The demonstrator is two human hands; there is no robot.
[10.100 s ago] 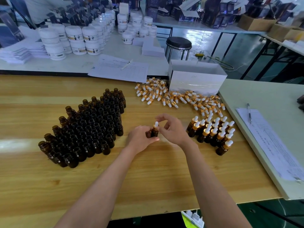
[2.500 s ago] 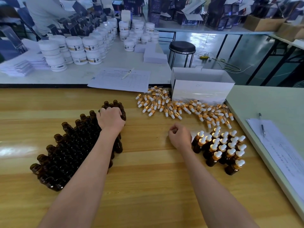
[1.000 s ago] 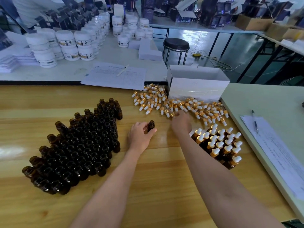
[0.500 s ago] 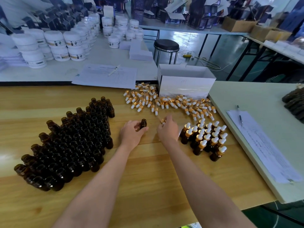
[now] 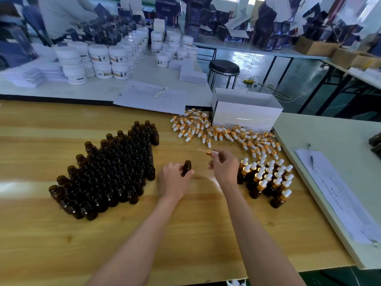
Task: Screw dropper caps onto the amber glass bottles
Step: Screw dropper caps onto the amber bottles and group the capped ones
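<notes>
1 uncapped amber bottle (image 5: 186, 167) upright on the counter (image 5: 123, 234), gripped by left hand (image 5: 172, 182) fingers; 1 dropper cap (image 5: 208, 152) pinched in right hand (image 5: 224, 170) fingers, just above and right of the bottle, apart.

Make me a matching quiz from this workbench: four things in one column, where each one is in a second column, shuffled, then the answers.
Things
1. single uncapped bottle
2. single dropper cap
3. capped bottles
4. loose dropper caps

Places
A. heaped in front of the white box
B. gripped by the left hand
C. standing to the right of the right hand
D. pinched in the right hand's fingertips

Pairs: 1-B, 2-D, 3-C, 4-A
</notes>
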